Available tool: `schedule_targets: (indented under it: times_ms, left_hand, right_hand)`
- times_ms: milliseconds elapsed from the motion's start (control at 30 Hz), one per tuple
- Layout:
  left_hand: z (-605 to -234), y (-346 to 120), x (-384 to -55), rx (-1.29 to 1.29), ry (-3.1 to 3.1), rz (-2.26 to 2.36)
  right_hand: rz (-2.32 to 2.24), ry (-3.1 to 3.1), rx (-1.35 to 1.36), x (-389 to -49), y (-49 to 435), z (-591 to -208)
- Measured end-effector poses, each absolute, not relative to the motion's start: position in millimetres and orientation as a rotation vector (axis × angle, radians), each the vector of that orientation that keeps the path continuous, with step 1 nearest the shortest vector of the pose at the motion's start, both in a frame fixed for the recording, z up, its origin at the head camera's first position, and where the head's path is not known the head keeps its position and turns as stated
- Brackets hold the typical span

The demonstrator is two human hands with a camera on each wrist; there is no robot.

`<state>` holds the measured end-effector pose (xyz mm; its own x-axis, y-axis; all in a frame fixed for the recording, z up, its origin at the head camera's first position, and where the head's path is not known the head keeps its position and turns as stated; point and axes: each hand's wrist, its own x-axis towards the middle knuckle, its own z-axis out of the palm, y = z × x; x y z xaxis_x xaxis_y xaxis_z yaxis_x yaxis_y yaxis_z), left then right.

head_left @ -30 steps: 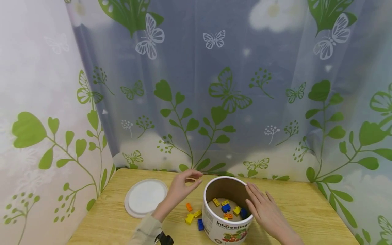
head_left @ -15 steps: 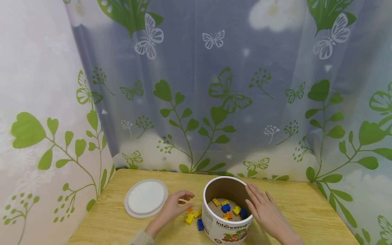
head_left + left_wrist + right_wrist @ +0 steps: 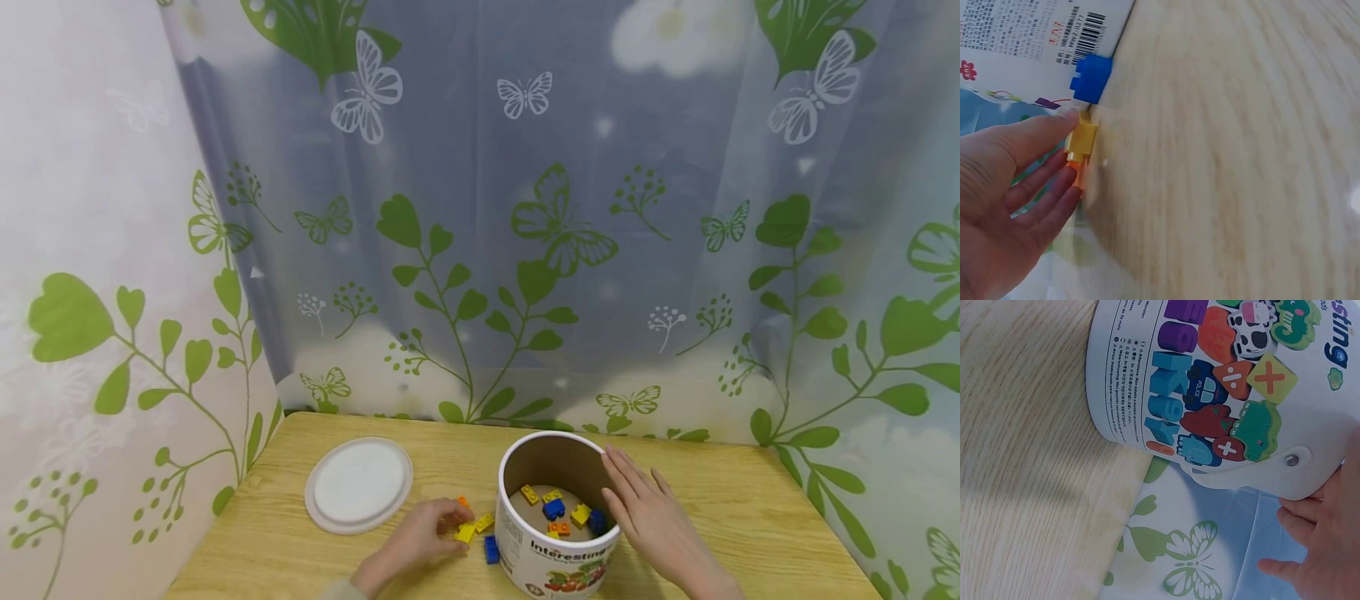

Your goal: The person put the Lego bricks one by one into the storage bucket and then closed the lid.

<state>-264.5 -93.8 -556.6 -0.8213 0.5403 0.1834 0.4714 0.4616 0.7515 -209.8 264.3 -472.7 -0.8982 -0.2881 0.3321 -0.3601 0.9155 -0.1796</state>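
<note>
With several bricks (image 3: 553, 510) already inside the bucket (image 3: 555, 562), an orange brick (image 3: 463, 502), a blue brick (image 3: 491, 550) and two yellow bricks (image 3: 485, 523) are left outside on its left, the left hand (image 3: 423, 535) arching parted thumb and fingers around the nearer yellow brick (image 3: 466, 533), its hold unclear, the right hand (image 3: 654, 525) resting straight-fingered, grasping nothing, at the right rim.
</note>
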Motion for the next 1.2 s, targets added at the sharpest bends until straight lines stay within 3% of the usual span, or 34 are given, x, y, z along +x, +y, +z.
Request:
schedule_targets:
  times_ms: [533,1200]
  left_hand:
    - [-554.5,-94.1,-264.6,0.885,2.668,1.250]
    - [-493.9,-99.9,-269.2,0.903,2.736,1.398]
  right_hand:
    - [0.338,-2.772,0.484,-209.9,264.2,-472.7]
    - [0.332,-2.777,0.482,-209.5,264.2,-471.8]
